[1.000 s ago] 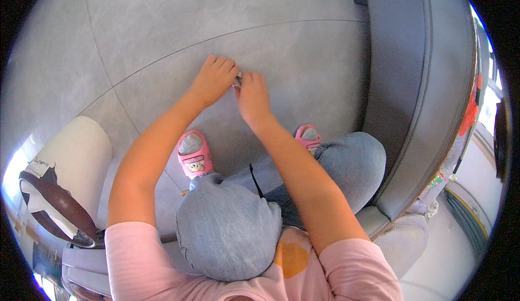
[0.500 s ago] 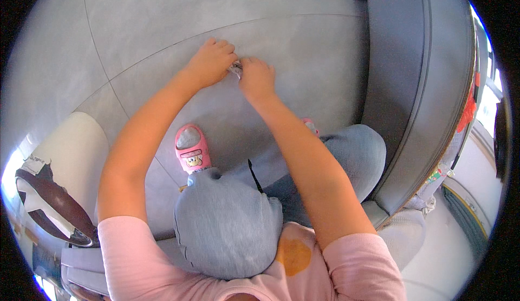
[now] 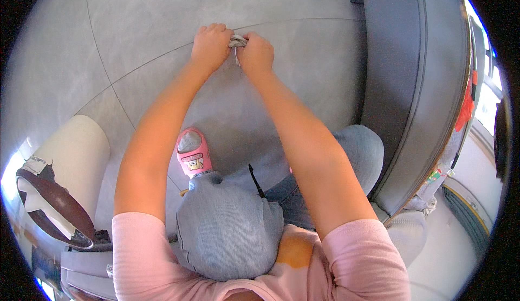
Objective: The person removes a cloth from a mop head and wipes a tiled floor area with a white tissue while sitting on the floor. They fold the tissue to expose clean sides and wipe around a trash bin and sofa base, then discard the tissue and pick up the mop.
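Both arms stretch out over the grey tiled floor, the hands close together. Between them is a short, pale grey, twisted or knotted strip [image 3: 237,41], with a thin white end hanging below it; its material is too small to tell. My left hand [image 3: 211,47] has its fingers curled closed on the left side of the strip. On the other side, my right hand [image 3: 257,53] grips it, the fingertips mostly hidden behind the hand. The strip is held in the air, tight between the two hands.
A grey padded sofa-like seat [image 3: 392,79] runs along the right. At the left lies or stands a white cylinder [image 3: 76,144] with a dark brown end. My foot in a pink slipper [image 3: 194,157] rests on the floor [image 3: 146,24]. Something red [image 3: 466,108] shows beyond the seat.
Both hands have moved farther out, away from my body, and slightly apart. More of the pale strip shows between them, and its white end now hangs down.
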A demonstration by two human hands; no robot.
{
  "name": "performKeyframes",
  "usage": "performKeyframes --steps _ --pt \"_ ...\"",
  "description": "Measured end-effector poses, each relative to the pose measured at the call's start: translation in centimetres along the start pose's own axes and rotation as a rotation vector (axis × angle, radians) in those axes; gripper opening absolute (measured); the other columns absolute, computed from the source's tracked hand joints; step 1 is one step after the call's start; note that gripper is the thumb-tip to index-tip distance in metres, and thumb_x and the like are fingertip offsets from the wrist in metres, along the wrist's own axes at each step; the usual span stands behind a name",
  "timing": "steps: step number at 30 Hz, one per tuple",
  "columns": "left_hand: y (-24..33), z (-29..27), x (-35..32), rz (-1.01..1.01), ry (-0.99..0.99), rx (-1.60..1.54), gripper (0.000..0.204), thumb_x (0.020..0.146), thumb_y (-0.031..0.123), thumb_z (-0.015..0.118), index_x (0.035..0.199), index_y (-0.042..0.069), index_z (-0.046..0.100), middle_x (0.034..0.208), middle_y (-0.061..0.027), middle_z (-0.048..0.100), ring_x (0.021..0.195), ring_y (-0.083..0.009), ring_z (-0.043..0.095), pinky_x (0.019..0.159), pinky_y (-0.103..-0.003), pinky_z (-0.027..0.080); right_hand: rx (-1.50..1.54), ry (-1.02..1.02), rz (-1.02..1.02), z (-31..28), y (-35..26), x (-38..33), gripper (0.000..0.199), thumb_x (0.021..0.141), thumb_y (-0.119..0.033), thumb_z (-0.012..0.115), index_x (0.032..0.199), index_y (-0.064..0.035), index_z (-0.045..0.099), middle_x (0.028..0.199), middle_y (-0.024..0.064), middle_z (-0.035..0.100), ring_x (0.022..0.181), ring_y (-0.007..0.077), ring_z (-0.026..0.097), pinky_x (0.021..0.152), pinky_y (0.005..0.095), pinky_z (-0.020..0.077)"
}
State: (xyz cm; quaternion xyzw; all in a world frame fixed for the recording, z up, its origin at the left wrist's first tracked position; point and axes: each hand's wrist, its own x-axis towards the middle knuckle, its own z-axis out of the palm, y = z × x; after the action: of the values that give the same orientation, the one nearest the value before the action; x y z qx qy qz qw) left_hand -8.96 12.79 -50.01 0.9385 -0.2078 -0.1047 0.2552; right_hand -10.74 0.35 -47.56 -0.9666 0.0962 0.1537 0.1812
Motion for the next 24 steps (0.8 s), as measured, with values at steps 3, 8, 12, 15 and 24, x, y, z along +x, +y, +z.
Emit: performKeyframes --steps 3,8,12,15,24 --pt "-0.7 -1.5 0.5 0.055 0.021 -0.021 0.031 0.067 0.011 0.062 0.098 0.01 0.061 0.09 -0.007 0.055 0.093 -0.0258 0.051 0.077 -0.038 0.041 -0.082 0.012 -0.07 -1.1 -0.6 0.8 0.015 0.073 -0.009 0.057 0.087 -0.0036 0.059 0.088 0.0153 0.058 0.087 0.0324 0.056 0.072 0.043 0.0455" --pt "-1.1 -1.7 -0.3 0.138 0.028 -0.033 0.035 0.066 0.008 0.063 0.101 0.011 0.06 0.093 -0.0069 0.053 0.092 -0.0256 0.052 0.076 -0.039 0.042 -0.021 0.01 -0.199 -1.0 0.7 0.8 0.017 0.074 -0.009 0.056 0.09 -0.0054 0.058 0.09 0.0161 0.057 0.089 0.0333 0.054 0.075 0.0419 0.0447" --pt "-1.1 -2.1 -0.7 0.037 -0.018 -0.007 0.036 0.067 0.008 0.063 0.102 0.012 0.06 0.093 -0.0072 0.053 0.09 -0.0269 0.052 0.076 -0.039 0.042 0.159 -0.02 -0.329 -1.3 1.6 0.6 0.016 0.074 -0.008 0.054 0.089 -0.0047 0.058 0.088 0.0168 0.056 0.089 0.0351 0.052 0.076 0.0417 0.0438" --pt "-1.3 -2.8 -1.6 -0.081 0.037 -0.035 0.038 0.066 0.009 0.063 0.104 0.012 0.059 0.093 -0.0077 0.054 0.089 -0.0279 0.052 0.076 -0.039 0.043 0.137 0.006 -0.453 -1.1 0.9 1.8 0.015 0.074 -0.007 0.054 0.088 -0.0033 0.058 0.087 0.0172 0.055 0.089 0.0351 0.052 0.076 0.0419 0.0436" --pt "-1.0 -1.5 -6.5 -0.18 0.166 -0.036 0.04 0.067 0.01 0.065 0.106 0.012 0.058 0.092 -0.0098 0.054 0.079 -0.0303 0.053 0.073 -0.04 0.041 0.08 -0.028 -0.663 1.2 0.3 1.1 0.013 0.071 -0.008 0.053 0.082 -0.0034 0.059 0.085 0.0139 0.056 0.086 0.0327 0.052 0.074 0.041 0.0425"
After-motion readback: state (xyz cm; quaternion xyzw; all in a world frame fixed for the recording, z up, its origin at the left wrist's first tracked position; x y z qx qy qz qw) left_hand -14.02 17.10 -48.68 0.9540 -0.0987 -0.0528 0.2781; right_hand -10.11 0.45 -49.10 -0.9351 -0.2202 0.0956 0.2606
